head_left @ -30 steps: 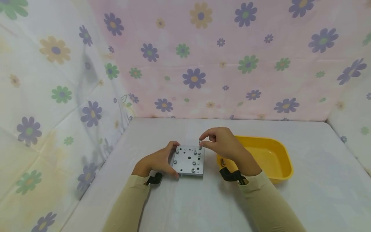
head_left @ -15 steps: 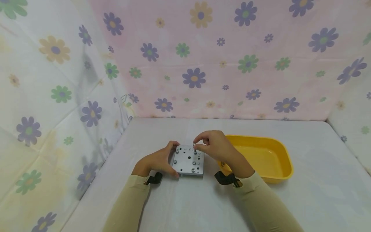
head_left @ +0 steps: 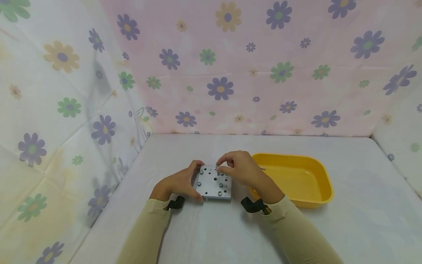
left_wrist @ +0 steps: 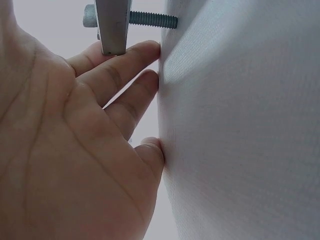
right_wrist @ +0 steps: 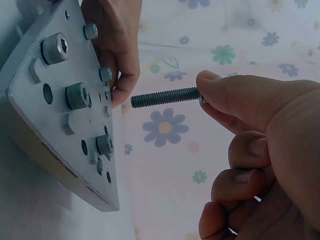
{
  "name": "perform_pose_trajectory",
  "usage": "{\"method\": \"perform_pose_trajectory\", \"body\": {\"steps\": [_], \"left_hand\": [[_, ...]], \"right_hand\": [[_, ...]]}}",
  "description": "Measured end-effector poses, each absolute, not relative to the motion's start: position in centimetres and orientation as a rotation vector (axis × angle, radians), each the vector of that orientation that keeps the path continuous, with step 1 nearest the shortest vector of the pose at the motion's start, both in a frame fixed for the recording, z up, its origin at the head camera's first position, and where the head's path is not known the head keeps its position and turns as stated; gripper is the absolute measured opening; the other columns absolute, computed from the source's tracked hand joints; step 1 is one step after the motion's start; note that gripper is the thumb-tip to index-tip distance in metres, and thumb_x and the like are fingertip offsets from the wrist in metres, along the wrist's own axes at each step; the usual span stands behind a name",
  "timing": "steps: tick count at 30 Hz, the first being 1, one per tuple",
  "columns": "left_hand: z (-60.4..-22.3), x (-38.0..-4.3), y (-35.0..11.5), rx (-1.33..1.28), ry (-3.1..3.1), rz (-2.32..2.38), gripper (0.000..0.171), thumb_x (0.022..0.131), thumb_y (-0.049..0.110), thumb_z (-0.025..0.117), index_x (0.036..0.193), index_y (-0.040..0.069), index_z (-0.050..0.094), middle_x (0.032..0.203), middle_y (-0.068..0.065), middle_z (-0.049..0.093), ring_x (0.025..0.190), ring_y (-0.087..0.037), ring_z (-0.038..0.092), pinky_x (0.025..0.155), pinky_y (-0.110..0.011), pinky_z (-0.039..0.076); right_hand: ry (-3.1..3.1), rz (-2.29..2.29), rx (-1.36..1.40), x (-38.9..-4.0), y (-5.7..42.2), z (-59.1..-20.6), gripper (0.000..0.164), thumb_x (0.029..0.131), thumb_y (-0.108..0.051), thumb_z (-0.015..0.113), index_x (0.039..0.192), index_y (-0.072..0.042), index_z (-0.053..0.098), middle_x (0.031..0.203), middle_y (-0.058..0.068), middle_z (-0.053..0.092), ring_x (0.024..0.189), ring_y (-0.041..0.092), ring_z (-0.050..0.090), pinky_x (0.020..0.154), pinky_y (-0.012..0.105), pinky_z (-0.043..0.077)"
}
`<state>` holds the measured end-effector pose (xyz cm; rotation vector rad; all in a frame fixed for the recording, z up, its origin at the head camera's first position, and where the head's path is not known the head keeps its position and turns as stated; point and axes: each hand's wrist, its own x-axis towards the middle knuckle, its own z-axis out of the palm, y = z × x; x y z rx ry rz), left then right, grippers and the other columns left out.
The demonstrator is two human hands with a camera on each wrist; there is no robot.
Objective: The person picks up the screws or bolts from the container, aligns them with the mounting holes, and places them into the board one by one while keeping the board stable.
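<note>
A square silver metal plate (head_left: 208,187) with several holes lies in front of me, socket-head screws standing in several of them. My left hand (head_left: 182,182) grips its left side, thumb at the front corner and a finger at the back one. In the left wrist view, a screw's threaded shank (left_wrist: 152,19) sticks out beneath the plate. My right hand (head_left: 243,170) pinches another socket-head screw (right_wrist: 165,97) by its head, between thumb and index finger. In the right wrist view that screw's tip points at the plate's face, a gap apart from it, and the other fingers are curled.
To the right stands a yellow tray (head_left: 324,175), partly behind my right forearm, with a small metal piece (head_left: 262,168) at its left end. Black wrist mounts (head_left: 252,205) stick out from both sleeves. Flowered cloth (head_left: 237,73) hangs behind the white tabletop (head_left: 211,234).
My right hand has carried the screw leftward, from the plate's back right corner to over its back part near the middle. The left hand and the plate have stayed put.
</note>
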<state>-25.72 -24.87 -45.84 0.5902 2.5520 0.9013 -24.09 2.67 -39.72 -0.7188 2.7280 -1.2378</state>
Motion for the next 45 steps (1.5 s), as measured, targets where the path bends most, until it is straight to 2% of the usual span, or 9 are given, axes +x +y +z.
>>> {"method": "perform_pose_trajectory", "body": {"steps": [45], "left_hand": [[-45.5, -25.3, -24.9, 0.577, 2.537, 0.916, 0.125, 0.055, 0.040, 0.101, 0.152, 0.023, 0.024, 0.160, -0.005, 0.039, 0.146, -0.019, 0.038, 0.124, -0.047, 0.027]], "right_hand": [[2.695, -1.183, -0.661, -24.5, 1.1, -42.1, 0.018, 0.094, -0.034, 0.078, 0.109, -0.025, 0.080, 0.065, -0.002, 0.048, 0.062, 0.016, 0.048, 0.052, 0.024, 0.036]]}}
